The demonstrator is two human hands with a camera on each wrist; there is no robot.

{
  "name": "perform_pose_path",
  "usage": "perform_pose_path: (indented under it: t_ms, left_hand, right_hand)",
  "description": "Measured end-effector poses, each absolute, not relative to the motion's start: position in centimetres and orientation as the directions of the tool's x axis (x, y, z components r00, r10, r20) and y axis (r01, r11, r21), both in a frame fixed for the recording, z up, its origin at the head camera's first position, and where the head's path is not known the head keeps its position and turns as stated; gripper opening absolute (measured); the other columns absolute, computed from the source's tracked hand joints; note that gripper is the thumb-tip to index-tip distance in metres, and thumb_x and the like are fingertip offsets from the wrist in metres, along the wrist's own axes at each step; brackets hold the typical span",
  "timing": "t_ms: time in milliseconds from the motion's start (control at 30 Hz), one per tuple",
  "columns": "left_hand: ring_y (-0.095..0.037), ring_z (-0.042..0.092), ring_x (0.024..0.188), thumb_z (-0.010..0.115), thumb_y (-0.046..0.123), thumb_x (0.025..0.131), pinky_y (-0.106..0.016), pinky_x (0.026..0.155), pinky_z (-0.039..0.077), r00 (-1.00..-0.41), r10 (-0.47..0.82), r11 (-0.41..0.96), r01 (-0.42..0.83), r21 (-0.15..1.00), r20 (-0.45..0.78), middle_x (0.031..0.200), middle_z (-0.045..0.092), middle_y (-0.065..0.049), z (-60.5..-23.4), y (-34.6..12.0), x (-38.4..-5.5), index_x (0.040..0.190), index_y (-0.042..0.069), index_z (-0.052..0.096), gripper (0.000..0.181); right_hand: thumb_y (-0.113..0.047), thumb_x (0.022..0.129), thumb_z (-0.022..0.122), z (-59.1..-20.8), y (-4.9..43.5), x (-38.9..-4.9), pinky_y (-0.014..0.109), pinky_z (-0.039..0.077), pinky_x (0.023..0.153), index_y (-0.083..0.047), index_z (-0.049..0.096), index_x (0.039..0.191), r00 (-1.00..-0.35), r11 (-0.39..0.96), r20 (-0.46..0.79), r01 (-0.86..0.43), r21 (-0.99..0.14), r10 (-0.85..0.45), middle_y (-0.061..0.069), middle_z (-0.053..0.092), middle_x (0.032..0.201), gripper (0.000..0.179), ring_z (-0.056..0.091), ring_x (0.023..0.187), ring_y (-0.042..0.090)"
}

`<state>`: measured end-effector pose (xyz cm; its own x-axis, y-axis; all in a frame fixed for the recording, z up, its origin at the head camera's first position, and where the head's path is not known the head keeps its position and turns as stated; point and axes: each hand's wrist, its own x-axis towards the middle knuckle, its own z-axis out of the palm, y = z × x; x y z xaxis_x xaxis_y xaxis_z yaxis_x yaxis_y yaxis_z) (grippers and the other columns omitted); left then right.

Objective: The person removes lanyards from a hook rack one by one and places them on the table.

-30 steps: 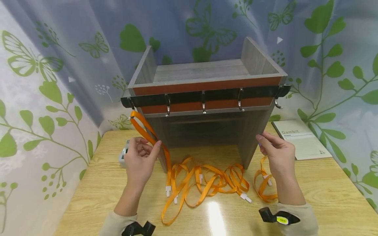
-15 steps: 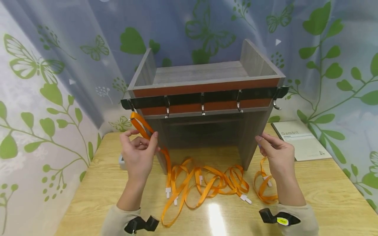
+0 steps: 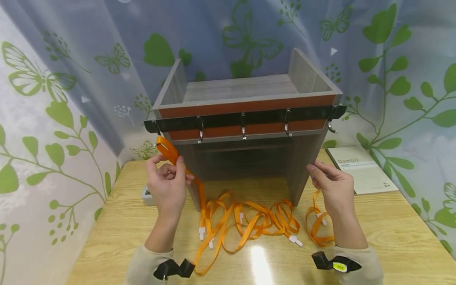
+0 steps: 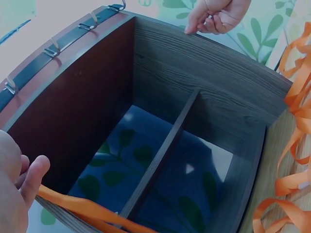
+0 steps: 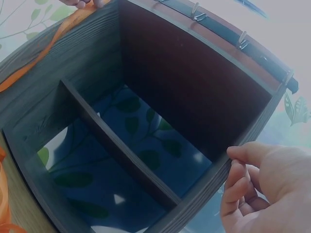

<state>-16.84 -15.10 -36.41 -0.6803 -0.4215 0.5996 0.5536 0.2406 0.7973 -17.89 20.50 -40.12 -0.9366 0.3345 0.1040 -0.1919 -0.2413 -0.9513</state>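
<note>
My left hand [image 3: 167, 184] pinches an orange lanyard [image 3: 166, 148] between thumb and fingers, with its upper loop at the leftmost hook and its lower end hanging to a white clip on the table. In the left wrist view the strap [image 4: 87, 206] runs from my fingers along the side panel. A grey wooden shelf [image 3: 246, 99] carries a black rail [image 3: 228, 120] with several metal hooks. With curled fingers, my right hand [image 3: 336, 194] holds the front edge of the shelf's right side panel; in the right wrist view, the thumb [image 5: 245, 151] lies at that edge.
Several more orange lanyards [image 3: 246, 237] with white clips lie tangled on the wooden table [image 3: 117, 237]. One lanyard [image 3: 317, 235] lies near my right wrist. A notebook [image 3: 360, 170] sits at the right, and a small grey object [image 3: 147, 196] stands partly behind my left hand.
My left hand has moved up and slightly left along the lanyard, and the loop's two strands have come closer together. The right hand stays at the panel.
</note>
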Motion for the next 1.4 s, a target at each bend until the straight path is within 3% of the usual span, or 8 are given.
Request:
perform_pose_path:
  t_ms: [300, 533, 800, 933, 1200, 1400]
  left_hand:
    - [-0.004, 0.059, 0.046, 0.070, 0.008, 0.093, -0.018, 0.044, 0.050, -0.637, -0.401, 0.309, 0.582, 0.752, 0.658, 0.061, 0.061, -0.007, -36.1, -15.1, -16.8, 0.092, -0.009, 0.060, 0.019]
    - [-0.004, 0.060, 0.050, 0.070, -0.005, 0.087, -0.015, 0.045, 0.047, -0.577, -0.307, 0.247, 0.719, 0.649, 0.757, 0.065, 0.064, 0.007, -31.6, -16.5, -15.0, 0.083, -0.015, 0.061, 0.014]
    - [-0.010, 0.060, 0.046, 0.072, -0.014, 0.078, -0.017, 0.044, 0.046, -0.547, -0.281, 0.018, 0.819, 0.574, 0.789, 0.066, 0.070, -0.004, -24.4, -18.4, -13.2, 0.082, -0.020, 0.060, 0.013]
    - [-0.014, 0.059, 0.044, 0.072, -0.015, 0.076, -0.019, 0.042, 0.044, -0.526, -0.276, -0.031, 0.841, 0.540, 0.804, 0.066, 0.070, -0.012, -21.5, -19.4, -13.2, 0.083, -0.023, 0.060, 0.015]
    - [-0.020, 0.059, 0.044, 0.066, -0.025, 0.077, -0.022, 0.042, 0.046, -0.592, -0.165, -0.132, 0.806, 0.577, 0.789, 0.068, 0.069, -0.020, -19.6, -21.8, -12.4, 0.084, -0.030, 0.052, 0.016]
    - [-0.015, 0.063, 0.049, 0.065, -0.022, 0.079, -0.019, 0.045, 0.048, -0.642, -0.049, -0.021, 0.766, 0.642, 0.765, 0.070, 0.071, -0.011, -21.3, -23.2, -12.7, 0.084, -0.020, 0.064, 0.005]
  right_hand:
    - [-0.002, 0.087, 0.076, -40.2, 20.6, -17.8, 0.017, 0.048, 0.055, -0.008, 0.081, 0.091, -0.933, -0.245, 0.104, -0.196, -0.949, 0.345, -0.005, 0.072, 0.074, 0.010, 0.055, 0.057, 0.008]
    - [0.000, 0.087, 0.074, -40.5, 20.2, -17.7, 0.017, 0.047, 0.055, -0.008, 0.081, 0.093, -0.938, -0.252, 0.119, -0.208, -0.945, 0.326, -0.005, 0.072, 0.075, 0.012, 0.054, 0.057, 0.008]
    - [-0.001, 0.087, 0.075, -40.6, 20.4, -17.7, 0.017, 0.048, 0.055, -0.010, 0.081, 0.091, -0.932, -0.230, 0.103, -0.192, -0.954, 0.347, -0.006, 0.071, 0.071, 0.011, 0.055, 0.056, 0.008]
    - [-0.003, 0.087, 0.076, -40.3, 20.5, -17.9, 0.017, 0.048, 0.055, -0.010, 0.081, 0.091, -0.932, -0.228, 0.105, -0.192, -0.954, 0.346, -0.006, 0.071, 0.070, 0.009, 0.054, 0.056, 0.008]
    - [-0.004, 0.087, 0.076, -40.3, 20.6, -17.8, 0.017, 0.049, 0.056, -0.011, 0.081, 0.092, -0.937, -0.205, 0.090, -0.167, -0.965, 0.338, -0.006, 0.071, 0.073, 0.010, 0.055, 0.057, 0.007]
    - [-0.007, 0.086, 0.078, -40.2, 20.6, -17.9, 0.017, 0.049, 0.057, -0.011, 0.081, 0.093, -0.932, -0.195, 0.088, -0.165, -0.967, 0.351, -0.007, 0.071, 0.072, 0.009, 0.055, 0.058, 0.008]
